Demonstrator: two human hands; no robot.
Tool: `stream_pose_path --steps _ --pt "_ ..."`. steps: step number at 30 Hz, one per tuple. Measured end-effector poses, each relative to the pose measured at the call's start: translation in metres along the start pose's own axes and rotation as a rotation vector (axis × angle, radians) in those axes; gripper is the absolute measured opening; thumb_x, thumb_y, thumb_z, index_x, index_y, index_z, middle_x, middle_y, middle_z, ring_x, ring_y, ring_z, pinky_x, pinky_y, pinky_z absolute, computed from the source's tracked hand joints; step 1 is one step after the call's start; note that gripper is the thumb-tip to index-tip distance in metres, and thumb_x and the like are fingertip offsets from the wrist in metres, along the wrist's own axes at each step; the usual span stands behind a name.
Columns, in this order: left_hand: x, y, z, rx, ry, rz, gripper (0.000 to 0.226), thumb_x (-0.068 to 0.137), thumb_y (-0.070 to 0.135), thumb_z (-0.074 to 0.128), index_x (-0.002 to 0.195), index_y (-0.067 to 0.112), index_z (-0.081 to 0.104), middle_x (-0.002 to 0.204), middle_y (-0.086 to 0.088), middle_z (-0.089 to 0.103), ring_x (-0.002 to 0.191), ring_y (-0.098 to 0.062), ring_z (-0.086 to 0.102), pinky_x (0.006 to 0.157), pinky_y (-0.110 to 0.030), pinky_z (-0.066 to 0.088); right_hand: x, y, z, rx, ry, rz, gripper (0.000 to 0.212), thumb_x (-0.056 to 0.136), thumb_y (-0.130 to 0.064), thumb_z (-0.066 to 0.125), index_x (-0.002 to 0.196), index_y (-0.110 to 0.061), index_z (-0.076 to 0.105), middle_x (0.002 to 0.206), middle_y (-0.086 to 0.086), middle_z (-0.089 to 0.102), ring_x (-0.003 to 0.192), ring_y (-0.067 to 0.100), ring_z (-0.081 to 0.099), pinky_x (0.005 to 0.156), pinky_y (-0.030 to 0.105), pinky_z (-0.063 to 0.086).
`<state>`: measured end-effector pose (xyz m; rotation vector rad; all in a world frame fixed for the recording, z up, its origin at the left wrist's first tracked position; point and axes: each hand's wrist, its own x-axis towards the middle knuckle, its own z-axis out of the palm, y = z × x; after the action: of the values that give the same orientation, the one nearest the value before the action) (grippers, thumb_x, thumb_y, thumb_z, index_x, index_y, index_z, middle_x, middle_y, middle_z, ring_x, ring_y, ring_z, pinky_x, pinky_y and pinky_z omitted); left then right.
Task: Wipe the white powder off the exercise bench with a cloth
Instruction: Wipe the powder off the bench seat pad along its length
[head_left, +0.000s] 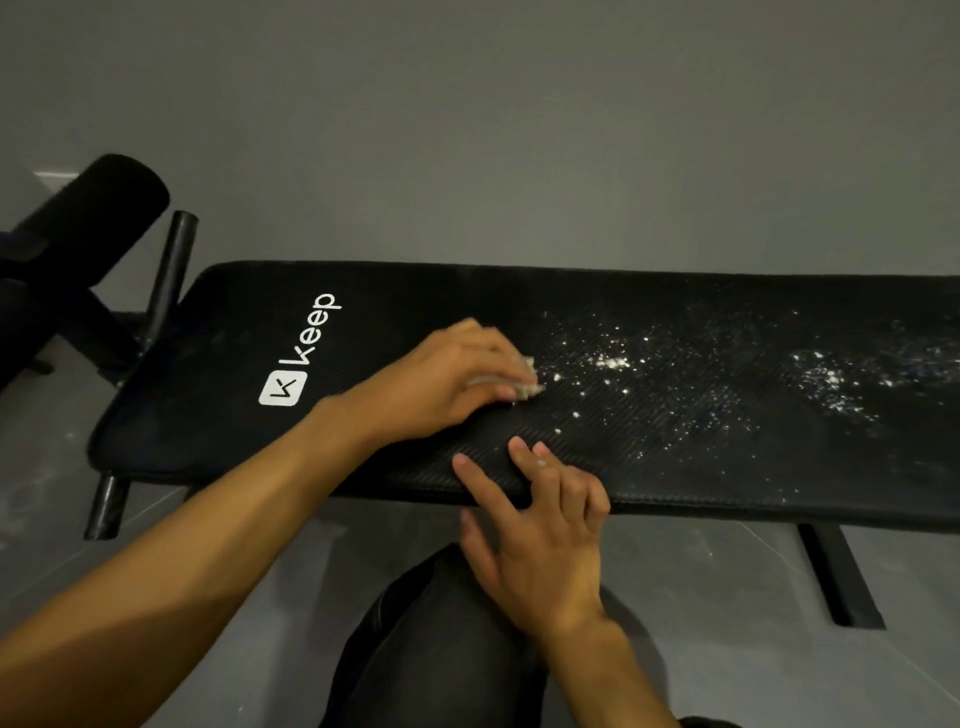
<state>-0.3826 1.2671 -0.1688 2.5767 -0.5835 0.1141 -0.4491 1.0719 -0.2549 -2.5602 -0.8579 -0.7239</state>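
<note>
A black padded exercise bench (218, 332) with a white "Keep" logo runs across the view. White powder (618, 361) is scattered over its middle, and a second patch (831, 379) lies further right. My left hand (441, 379) grips a small grey cloth (524, 382) and presses it on the pad at the left edge of the powder; most of the cloth is hidden under the fingers. My right hand (540, 530) rests on the bench's near edge with fingers spread and holds nothing.
A black foam roller pad (98, 208) and metal frame bars (174, 270) stand at the bench's left end. A black foot bar (836, 577) lies on the grey floor under the right part. My knee in dark trousers (431, 649) is below the bench edge.
</note>
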Motion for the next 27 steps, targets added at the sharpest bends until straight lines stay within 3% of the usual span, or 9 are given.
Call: stream_pose_path --steps 3,8,12,15,19,24,27 --pt "-0.008 0.004 -0.002 -0.013 -0.017 0.028 0.029 0.095 0.033 0.064 0.122 0.026 0.072 0.119 0.011 0.065 0.106 -0.007 0.054 0.094 -0.018 0.043 0.001 0.001 0.0 0.001 -0.003 -0.006 0.048 0.082 -0.049 0.063 0.13 -0.045 0.062 0.13 0.008 0.063 0.124 0.027 0.048 0.101 0.045 0.031" --pt "0.008 0.004 0.002 0.056 0.044 -0.044 0.029 0.098 0.029 0.061 0.125 0.023 0.07 0.124 0.008 0.063 0.106 -0.011 0.053 0.096 -0.029 0.046 0.001 -0.002 -0.008 0.017 -0.056 0.029 0.05 0.082 -0.048 0.062 0.132 -0.045 0.06 0.132 0.009 0.061 0.125 0.028 0.048 0.102 0.046 0.031" --pt "-0.028 0.017 0.005 -0.03 0.03 0.033 0.028 0.098 0.032 0.059 0.122 0.025 0.073 0.121 0.01 0.064 0.105 -0.008 0.055 0.096 -0.018 0.042 -0.002 0.0 -0.02 0.068 -0.105 0.001 0.053 0.086 -0.046 0.061 0.138 -0.041 0.057 0.14 0.012 0.055 0.132 0.03 0.046 0.108 0.046 0.03" --pt "-0.03 0.016 0.009 -0.003 0.077 0.026 0.029 0.098 0.031 0.06 0.122 0.021 0.072 0.121 0.005 0.066 0.104 -0.014 0.057 0.095 -0.023 0.045 -0.002 0.01 -0.032 0.145 -0.087 -0.047 0.053 0.086 -0.041 0.065 0.138 -0.035 0.059 0.144 0.014 0.051 0.136 0.033 0.045 0.115 0.045 0.026" --pt "-0.01 0.012 0.011 0.026 0.128 -0.078 0.03 0.097 0.028 0.063 0.125 0.021 0.071 0.121 0.004 0.065 0.104 -0.012 0.053 0.093 -0.029 0.046 -0.007 0.023 -0.038 0.117 -0.068 0.039 0.055 0.088 -0.043 0.064 0.141 -0.03 0.057 0.144 0.018 0.047 0.139 0.037 0.041 0.121 0.047 0.017" --pt "-0.044 0.028 0.01 -0.041 0.049 0.097 0.025 0.098 0.025 0.065 0.121 0.021 0.073 0.119 0.006 0.066 0.103 -0.011 0.056 0.094 -0.021 0.044 -0.01 0.026 -0.024 0.089 -0.033 0.011 0.056 0.086 -0.047 0.065 0.139 -0.035 0.055 0.141 0.017 0.049 0.137 0.037 0.042 0.118 0.049 0.02" --pt "-0.044 0.026 0.01 -0.012 0.052 0.112 0.026 0.098 0.027 0.063 0.122 0.02 0.073 0.12 0.004 0.067 0.104 -0.013 0.058 0.095 -0.02 0.044 -0.011 0.028 -0.02 0.08 -0.007 -0.005 0.055 0.087 -0.049 0.064 0.14 -0.04 0.054 0.141 0.017 0.049 0.137 0.037 0.043 0.117 0.051 0.023"
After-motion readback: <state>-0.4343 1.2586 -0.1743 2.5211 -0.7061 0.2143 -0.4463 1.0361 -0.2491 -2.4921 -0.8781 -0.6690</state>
